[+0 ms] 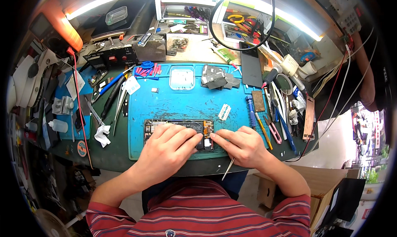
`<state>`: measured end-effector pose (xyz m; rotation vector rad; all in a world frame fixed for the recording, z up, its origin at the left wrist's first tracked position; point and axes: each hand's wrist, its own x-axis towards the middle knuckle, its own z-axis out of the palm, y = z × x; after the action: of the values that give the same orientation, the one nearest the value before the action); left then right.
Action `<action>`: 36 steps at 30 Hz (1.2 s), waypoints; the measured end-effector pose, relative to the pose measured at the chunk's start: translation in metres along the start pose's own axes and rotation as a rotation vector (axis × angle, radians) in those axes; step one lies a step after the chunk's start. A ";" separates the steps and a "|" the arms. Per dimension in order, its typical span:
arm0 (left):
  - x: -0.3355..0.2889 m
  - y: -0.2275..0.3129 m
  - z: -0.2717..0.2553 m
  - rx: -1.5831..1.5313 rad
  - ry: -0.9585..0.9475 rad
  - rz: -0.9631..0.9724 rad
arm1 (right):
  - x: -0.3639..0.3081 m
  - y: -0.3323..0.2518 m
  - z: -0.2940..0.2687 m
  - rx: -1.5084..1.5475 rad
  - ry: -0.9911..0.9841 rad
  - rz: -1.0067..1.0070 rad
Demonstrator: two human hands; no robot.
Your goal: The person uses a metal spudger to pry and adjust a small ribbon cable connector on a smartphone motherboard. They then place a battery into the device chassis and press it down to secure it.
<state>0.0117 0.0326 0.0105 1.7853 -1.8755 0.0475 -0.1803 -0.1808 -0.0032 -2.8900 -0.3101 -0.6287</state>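
Note:
An opened smartphone (209, 142) lies sideways on the blue work mat (165, 104), its black battery and small inner parts exposed. My left hand (167, 148) lies over its left and middle part, fingers closed together against it, hiding much of that side. At the phone's right end, the fingertips of my right hand (242, 146) touch or nearly touch the edge. That hand is closed round a slim metal tool (228, 168), perhaps tweezers, whose end sticks out below the palm; its working tip is hidden.
A clear plastic box (182, 78), dark metal plates (217, 77) and a white perforated piece (224, 112) sit on the mat. Screwdrivers and pliers crowd the right, with a black phone (251, 67) behind. A red cable (78, 100) crosses the left. Another person's arm (366, 71) shows far right.

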 end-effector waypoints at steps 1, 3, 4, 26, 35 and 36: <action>-0.001 0.002 0.001 0.011 -0.002 -0.003 | 0.001 0.000 -0.001 -0.001 0.004 0.006; -0.003 0.007 0.005 0.023 -0.020 -0.019 | 0.001 -0.001 -0.001 0.001 0.003 0.003; -0.004 0.008 0.008 0.029 -0.028 -0.027 | 0.002 -0.002 -0.001 0.001 -0.002 -0.006; -0.011 0.003 0.018 0.071 -0.012 -0.006 | 0.004 -0.009 -0.006 -0.207 -0.107 -0.074; -0.010 0.003 0.017 0.070 -0.005 -0.005 | 0.002 -0.011 -0.004 -0.159 -0.097 -0.053; -0.010 0.003 0.017 0.065 -0.004 -0.004 | 0.001 -0.010 -0.001 -0.154 -0.072 -0.047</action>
<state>0.0027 0.0352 -0.0073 1.8332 -1.8927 0.1046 -0.1819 -0.1717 -0.0004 -3.0660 -0.3555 -0.5804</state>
